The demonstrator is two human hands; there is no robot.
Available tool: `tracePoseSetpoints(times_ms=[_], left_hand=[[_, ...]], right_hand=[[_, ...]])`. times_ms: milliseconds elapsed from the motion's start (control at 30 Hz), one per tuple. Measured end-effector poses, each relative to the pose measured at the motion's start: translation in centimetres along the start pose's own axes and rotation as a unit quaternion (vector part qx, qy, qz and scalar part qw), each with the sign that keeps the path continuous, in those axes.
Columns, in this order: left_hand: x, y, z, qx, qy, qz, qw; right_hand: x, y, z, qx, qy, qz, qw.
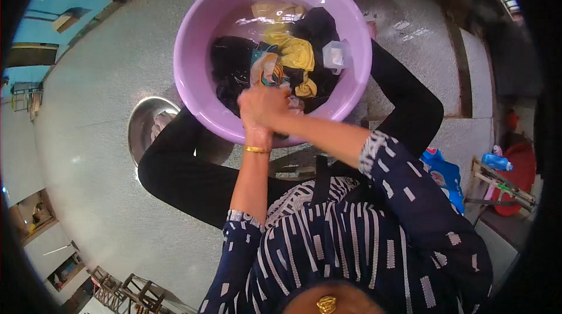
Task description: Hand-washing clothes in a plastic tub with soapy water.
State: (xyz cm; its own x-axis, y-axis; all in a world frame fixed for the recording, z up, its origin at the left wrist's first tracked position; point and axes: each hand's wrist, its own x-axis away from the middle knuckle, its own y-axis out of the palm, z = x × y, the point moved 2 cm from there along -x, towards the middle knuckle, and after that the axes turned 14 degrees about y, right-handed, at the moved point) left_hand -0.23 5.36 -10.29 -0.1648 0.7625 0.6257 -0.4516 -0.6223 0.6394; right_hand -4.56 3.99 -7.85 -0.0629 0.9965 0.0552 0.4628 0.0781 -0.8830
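A large purple plastic tub [189, 72] of water stands before me, with black cloth [232, 61] and yellow cloth [297, 54] soaking in it. Over its near side my left hand [254, 105], with a gold bangle at the wrist, and my right hand [279, 109] are pressed together, blurred, on a patterned wet cloth [265, 68] in teal, orange and pale tones. The fingers overlap, so which hand grips more of it is hard to tell. A small clear plastic container [335, 55] lies at the tub's right side, on the dark cloth.
Partly behind my left knee, a steel basin [139, 127] holds pale cloth. A blue printed packet [445, 178] lies on the floor to the right, with a blue bottle [496, 161] and a red plastic item [520, 173] farther out. Wooden stools [140, 292] stand at lower left.
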Motion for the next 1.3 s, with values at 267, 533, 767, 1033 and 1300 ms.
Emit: tracePoseSetpoints(times_ms=[267,533,767,1033,1300], left_hand=[[0.5,-0.4,-1.0,-0.016,-0.074,-0.084,0.994],[-5.0,-5.8,0.0,0.231,-0.149,-0.492,0.826],[1.4,0.2,-1.3,-0.031,-0.081,-0.128,0.988],[0.9,-2.1,-1.7,-0.001,-0.074,-0.147,0.986],[1.6,1.0,3.6,-0.190,0.076,-0.226,0.952]], right_hand=[[-2.5,-1.6,2.1,-0.001,-0.057,-0.068,0.996],[4.9,9.4,0.1,-0.072,-0.051,0.304,0.949],[-2.4,-0.6,5.0,0.074,0.030,-0.034,0.996],[4.0,-1.3,2.0,-0.155,-0.148,0.123,0.969],[-1.7,-1.9,8.3,-0.479,0.123,-0.249,0.833]])
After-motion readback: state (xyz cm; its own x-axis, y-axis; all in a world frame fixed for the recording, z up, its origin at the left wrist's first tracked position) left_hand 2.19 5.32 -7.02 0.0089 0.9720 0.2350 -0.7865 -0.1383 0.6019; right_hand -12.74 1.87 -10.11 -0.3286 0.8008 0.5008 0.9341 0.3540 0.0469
